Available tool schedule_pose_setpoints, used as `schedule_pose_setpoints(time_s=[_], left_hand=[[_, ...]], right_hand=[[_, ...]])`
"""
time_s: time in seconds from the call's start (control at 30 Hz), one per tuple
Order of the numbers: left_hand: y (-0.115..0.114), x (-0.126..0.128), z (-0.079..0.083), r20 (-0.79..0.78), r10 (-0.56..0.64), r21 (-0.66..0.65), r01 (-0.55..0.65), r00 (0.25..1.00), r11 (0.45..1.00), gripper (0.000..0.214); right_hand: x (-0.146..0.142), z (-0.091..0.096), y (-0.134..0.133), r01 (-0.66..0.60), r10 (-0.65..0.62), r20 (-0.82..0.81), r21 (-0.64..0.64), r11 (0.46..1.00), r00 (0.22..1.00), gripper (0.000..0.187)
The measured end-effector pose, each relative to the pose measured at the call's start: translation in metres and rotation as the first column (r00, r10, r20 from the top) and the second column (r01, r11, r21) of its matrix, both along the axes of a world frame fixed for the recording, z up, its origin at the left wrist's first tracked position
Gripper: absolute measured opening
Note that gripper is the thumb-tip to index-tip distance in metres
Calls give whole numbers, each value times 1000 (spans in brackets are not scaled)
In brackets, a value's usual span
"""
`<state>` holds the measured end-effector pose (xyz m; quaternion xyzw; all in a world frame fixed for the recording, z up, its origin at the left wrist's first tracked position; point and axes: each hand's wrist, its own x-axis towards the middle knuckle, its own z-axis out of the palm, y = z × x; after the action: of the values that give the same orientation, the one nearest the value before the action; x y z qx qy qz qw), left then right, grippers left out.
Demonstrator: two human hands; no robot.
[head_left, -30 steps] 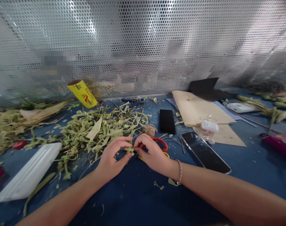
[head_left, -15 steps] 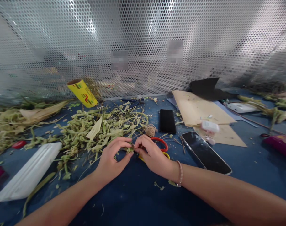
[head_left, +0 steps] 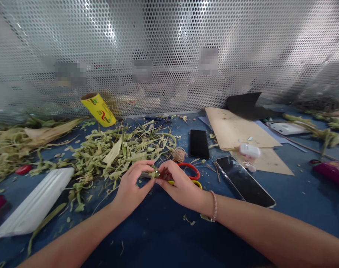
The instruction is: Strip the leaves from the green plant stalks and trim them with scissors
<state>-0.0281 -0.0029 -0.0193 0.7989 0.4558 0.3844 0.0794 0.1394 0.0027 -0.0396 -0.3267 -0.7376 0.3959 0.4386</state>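
Observation:
My left hand (head_left: 132, 186) and my right hand (head_left: 178, 184) meet over the blue table (head_left: 164, 230), both pinching one small folded green leaf strip (head_left: 152, 174) between their fingertips. A bead bracelet is on my right wrist. Just behind my right hand lie scissors with red and yellow handles (head_left: 192, 172) and a small ball of twine (head_left: 178, 154). A heap of cut green leaf strips (head_left: 116, 150) spreads behind my left hand.
Two dark phones (head_left: 199, 143) (head_left: 244, 181) lie to the right, beside brown card sheets (head_left: 233, 130) and a small white object (head_left: 249, 150). A white box (head_left: 35, 203) lies at left, a yellow tube (head_left: 98, 109) leans near the perforated metal screen (head_left: 169, 48). More husks (head_left: 21, 137) lie far left.
Both hands have lifted slightly and turned the small leaf piece between the fingertips. Nothing else on the table moved.

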Motion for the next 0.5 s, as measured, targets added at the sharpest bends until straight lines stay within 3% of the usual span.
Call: schedule_pose_setpoints(time_s=[0.3,0.5], left_hand=[[-6,-2,-2,-34,-114,21,114,993,993,23],[-4,1,0,-36,-84,40,85,996,996,9]], right_hand=[[-2,-2,3,66,-75,-76,-107,992,994,24],[-1,-2,5,75,-79,-107,-39,996,991,17]])
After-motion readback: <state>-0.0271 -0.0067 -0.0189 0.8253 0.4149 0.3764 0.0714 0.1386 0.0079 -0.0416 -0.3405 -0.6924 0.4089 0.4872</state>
